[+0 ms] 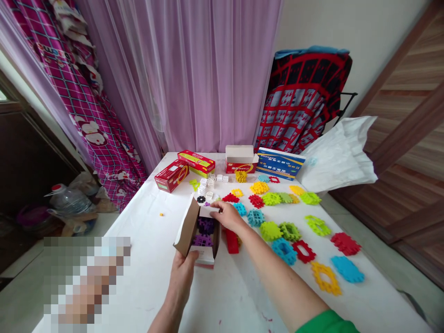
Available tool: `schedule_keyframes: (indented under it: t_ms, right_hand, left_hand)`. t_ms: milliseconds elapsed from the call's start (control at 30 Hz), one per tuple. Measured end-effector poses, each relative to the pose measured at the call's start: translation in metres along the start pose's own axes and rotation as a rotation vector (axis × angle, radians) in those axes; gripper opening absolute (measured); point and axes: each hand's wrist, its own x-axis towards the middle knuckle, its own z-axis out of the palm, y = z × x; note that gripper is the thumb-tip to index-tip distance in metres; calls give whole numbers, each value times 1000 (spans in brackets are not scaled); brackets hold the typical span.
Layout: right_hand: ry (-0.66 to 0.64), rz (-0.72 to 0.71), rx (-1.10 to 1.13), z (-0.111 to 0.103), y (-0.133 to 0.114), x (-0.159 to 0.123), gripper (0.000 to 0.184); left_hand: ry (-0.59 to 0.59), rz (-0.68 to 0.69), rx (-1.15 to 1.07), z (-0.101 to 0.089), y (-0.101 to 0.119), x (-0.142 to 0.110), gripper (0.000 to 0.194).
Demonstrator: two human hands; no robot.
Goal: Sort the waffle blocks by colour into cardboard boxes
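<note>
An open cardboard box (187,226) stands on the white-covered table, its long flap raised on the left. Inside lie purple plastic building pieces (203,240). My left hand (184,270) grips the box's near left corner, thumb over the near end flap. With my right hand (225,215) I pinch the white far end flap (209,211). Just right of the box is a red piece (231,241), partly behind my right forearm. Beyond the box lie a black round piece (201,199) and several white open-frame pieces (204,182).
Stacks of interlocking pieces in yellow, red, blue and green (284,249) spread over the table's right side. Red boxes (172,175) and a blue box (280,163) stand along the back. A white bag (338,155) rises at the back right. Purple curtains (211,74) hang behind.
</note>
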Motion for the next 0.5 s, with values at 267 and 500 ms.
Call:
schedule_keyframes:
  t_ms: [267, 500]
  right_hand:
    - [-92, -57, 89, -3, 15, 0, 32]
    - [-113, 111, 521, -12, 10, -4, 28]
  left_hand:
    - [-309, 472, 427, -17, 12, 7, 43]
    - [-437, 539, 715, -22, 31, 4, 51]
